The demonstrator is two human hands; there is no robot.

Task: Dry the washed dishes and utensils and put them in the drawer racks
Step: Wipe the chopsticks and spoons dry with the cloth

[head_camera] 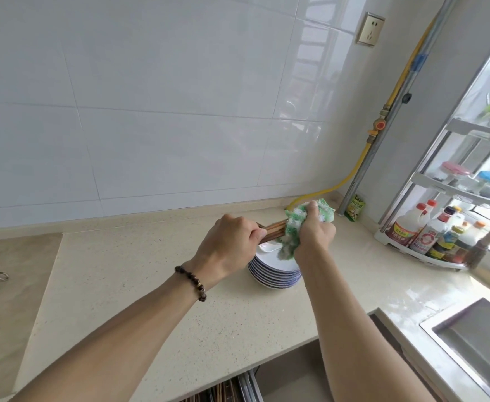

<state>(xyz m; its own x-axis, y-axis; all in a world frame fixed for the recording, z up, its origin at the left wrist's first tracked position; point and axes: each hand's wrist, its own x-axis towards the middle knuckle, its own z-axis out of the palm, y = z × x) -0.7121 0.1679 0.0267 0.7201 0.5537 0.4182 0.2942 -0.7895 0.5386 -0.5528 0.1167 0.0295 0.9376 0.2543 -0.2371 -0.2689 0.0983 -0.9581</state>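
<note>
My left hand (232, 242) grips one end of a bundle of brown wooden chopsticks (273, 230), held level above the counter. My right hand (313, 230) clutches a green and white cloth (293, 227) wrapped around the bundle's other end, which is hidden inside it. Just below both hands stands a stack of several white plates with blue rims (275, 274) on the beige countertop (162, 285). At the bottom edge, an open drawer rack (229, 390) shows metal rails and more chopsticks.
A steel sink (476, 346) sits at the lower right, its surround wet. A white corner shelf (429, 250) with sauce bottles and jars stands at the right by the window. A yellow gas hose (351, 172) runs along the wall corner. A small green packet (354, 210) leans there.
</note>
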